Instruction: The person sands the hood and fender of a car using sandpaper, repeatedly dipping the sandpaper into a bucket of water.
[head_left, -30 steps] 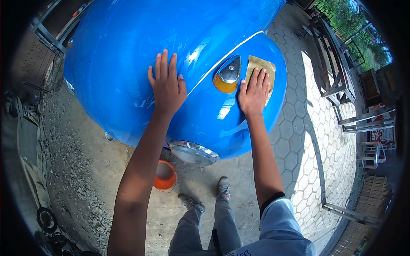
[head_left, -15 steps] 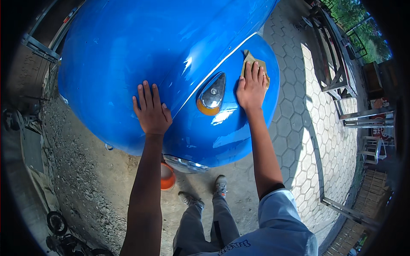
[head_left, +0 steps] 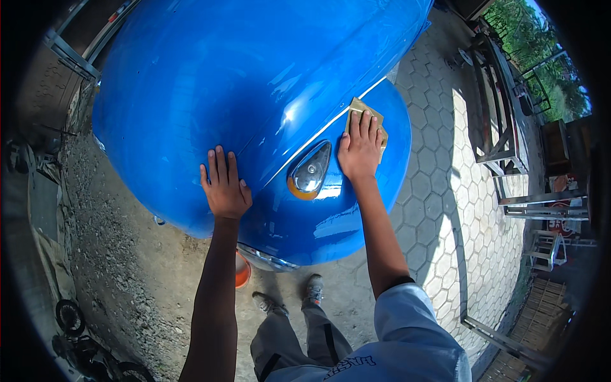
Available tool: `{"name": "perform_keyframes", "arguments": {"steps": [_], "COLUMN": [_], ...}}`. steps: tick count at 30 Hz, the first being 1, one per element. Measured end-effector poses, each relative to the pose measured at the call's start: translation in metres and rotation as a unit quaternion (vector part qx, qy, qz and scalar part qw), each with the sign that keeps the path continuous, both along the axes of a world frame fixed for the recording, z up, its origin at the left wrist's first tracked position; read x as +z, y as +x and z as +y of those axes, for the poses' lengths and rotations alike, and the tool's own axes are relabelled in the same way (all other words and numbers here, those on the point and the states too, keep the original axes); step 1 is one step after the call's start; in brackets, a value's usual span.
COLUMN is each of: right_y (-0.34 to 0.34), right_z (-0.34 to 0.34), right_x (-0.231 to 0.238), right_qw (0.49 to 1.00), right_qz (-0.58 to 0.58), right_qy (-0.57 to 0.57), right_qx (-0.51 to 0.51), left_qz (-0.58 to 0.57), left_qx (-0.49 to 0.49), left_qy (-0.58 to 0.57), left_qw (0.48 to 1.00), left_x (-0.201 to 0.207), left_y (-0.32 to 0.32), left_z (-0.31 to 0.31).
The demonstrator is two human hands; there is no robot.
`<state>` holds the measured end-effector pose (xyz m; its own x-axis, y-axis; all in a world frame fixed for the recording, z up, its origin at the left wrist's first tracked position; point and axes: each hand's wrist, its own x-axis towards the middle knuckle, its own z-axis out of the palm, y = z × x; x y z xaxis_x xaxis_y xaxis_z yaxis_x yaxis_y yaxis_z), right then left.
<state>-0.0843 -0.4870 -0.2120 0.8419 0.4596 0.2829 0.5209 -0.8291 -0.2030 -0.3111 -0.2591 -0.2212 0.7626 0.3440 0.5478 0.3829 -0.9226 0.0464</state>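
A glossy blue rounded car body (head_left: 172,83) fills the upper middle, with a curved fender (head_left: 318,229) on its near right side. My left hand (head_left: 226,191) lies flat on the blue panel left of the fender, fingers apart and holding nothing. On the fender, my right hand (head_left: 361,149) presses a folded tan sheet (head_left: 358,106) against the paint; whether it is cloth or sandpaper I cannot tell. Its edges show past the fingertips and beside the little finger. Between my hands sits a teardrop-shaped chrome lamp (head_left: 312,167) with an amber lens.
A chrome-rimmed headlight (head_left: 267,260) faces my feet. Beside it stands an orange bucket (head_left: 242,270), partly behind my left arm. Hexagonal paving (head_left: 439,172) spreads on the right, beside a metal frame (head_left: 499,108). Gravel (head_left: 114,254) and a small motorbike or bicycle (head_left: 86,347) are at left.
My right hand has slid the tan sheet leftward over the fender, closer to the white seam line. My left hand stays on the panel. The whole view has shifted slightly.
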Motion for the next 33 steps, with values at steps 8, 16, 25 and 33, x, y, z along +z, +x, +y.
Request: {"name": "perform_keyframes", "arguments": {"steps": [8, 16, 25, 33], "right_y": [-0.114, -0.001, -0.026, -0.062], "right_z": [-0.028, 0.006, -0.006, -0.014], "right_x": [0.018, 0.004, 0.014, 0.007], "right_qw": [0.988, 0.999, 0.997, 0.996], "right_qz": [0.123, -0.04, 0.012, 0.019], "right_qy": [-0.06, 0.022, -0.07, -0.038], "right_qx": [0.067, 0.008, -0.013, 0.084], "left_qz": [-0.024, 0.001, 0.0, -0.003], "left_qx": [-0.01, -0.002, 0.002, 0.0], "left_qy": [0.002, -0.023, -0.017, -0.014], "left_qw": [1.0, 1.0, 1.0, 1.0], "left_x": [0.004, -0.003, -0.001, -0.002], "left_y": [0.003, -0.002, -0.001, -0.001], "left_z": [0.001, 0.001, 0.001, 0.002]}}
